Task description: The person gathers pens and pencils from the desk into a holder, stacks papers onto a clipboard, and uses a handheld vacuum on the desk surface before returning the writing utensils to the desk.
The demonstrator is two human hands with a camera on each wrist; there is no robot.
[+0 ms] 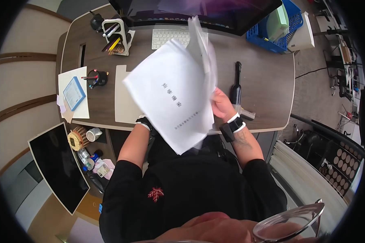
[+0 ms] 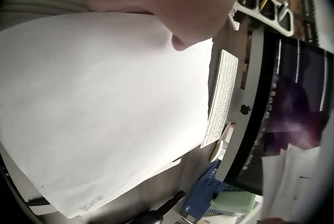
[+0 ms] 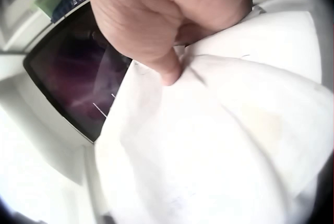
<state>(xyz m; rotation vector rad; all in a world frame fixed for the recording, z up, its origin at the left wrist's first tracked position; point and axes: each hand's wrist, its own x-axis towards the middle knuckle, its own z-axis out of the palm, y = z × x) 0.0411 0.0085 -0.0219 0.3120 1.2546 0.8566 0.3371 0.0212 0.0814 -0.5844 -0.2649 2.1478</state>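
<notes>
A white cover page with dark printed characters is held up over the desk's front edge, slanting. My left hand holds it from behind; in the head view the page hides that hand. In the left wrist view a fingertip lies on the page's blank side, which has a small handwritten mark in a corner. On the right, my right hand grips a bundle of loose sheets standing nearly on edge, blurred. The right wrist view shows its fingers pinching these sheets, which bend and fan apart.
Behind the papers are a white keyboard and a large monitor. A black-handled tool lies at the right, before a blue basket. Pen holders and a blue-edged box stand at the left.
</notes>
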